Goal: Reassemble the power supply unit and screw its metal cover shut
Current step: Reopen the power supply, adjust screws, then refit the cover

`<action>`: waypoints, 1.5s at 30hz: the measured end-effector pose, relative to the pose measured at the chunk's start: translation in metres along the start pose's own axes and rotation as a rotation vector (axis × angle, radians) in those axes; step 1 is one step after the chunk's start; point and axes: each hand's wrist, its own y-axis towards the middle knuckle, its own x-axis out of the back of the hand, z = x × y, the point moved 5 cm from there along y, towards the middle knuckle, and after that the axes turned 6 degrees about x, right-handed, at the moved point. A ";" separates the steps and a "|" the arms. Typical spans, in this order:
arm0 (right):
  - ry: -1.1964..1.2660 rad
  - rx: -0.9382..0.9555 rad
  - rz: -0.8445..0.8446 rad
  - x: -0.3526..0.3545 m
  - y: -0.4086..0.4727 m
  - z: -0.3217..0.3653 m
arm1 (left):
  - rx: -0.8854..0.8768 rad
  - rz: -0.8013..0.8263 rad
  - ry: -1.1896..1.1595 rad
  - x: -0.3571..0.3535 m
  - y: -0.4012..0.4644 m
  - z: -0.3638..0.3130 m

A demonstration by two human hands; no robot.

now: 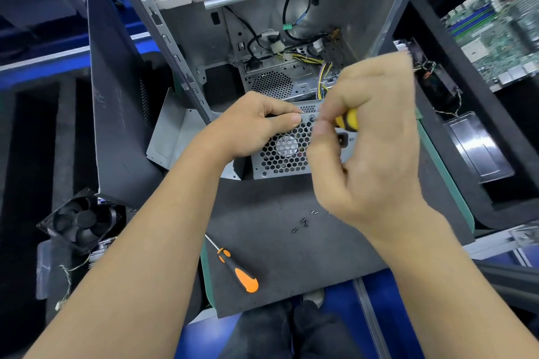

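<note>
I stand over a dark grey foam work mat (291, 242) with a green edge, laid on a blue bench, and the grey metal power supply unit with its honeycomb fan grille (287, 154) sits at the far end of that mat, right in front of the open silver computer case (291, 38) that rises behind it. My left hand (256, 128) grips the top edge of the unit, fingers curled over the metal cover and thumb along its front face. My right hand (367, 137) is curled around a yellow-and-black-handled screwdriver (347, 121), fingertips pinching near its shaft, and the tip end sits at a screw (312, 118) on the upper edge of the cover just above the grille. Nearer to me on the mat lie a few small dark loose screws (303, 223), close together, and well apart from them, toward the near-left edge, an orange-and-black-handled screwdriver (234, 267) lies flat. Inside the case I see a tangle of black and yellow cables (303, 52). To the left, off the mat, a black square cooling fan (80, 220) rests on dark foam, and at the far right a green motherboard (495, 17) lies on another dark tray. A flat grey metal bracket (478, 151) lies right of the mat.
</note>
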 end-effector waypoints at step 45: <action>-0.683 -0.481 0.555 0.045 -0.075 0.002 | 0.090 -0.340 0.003 -0.050 -0.030 0.000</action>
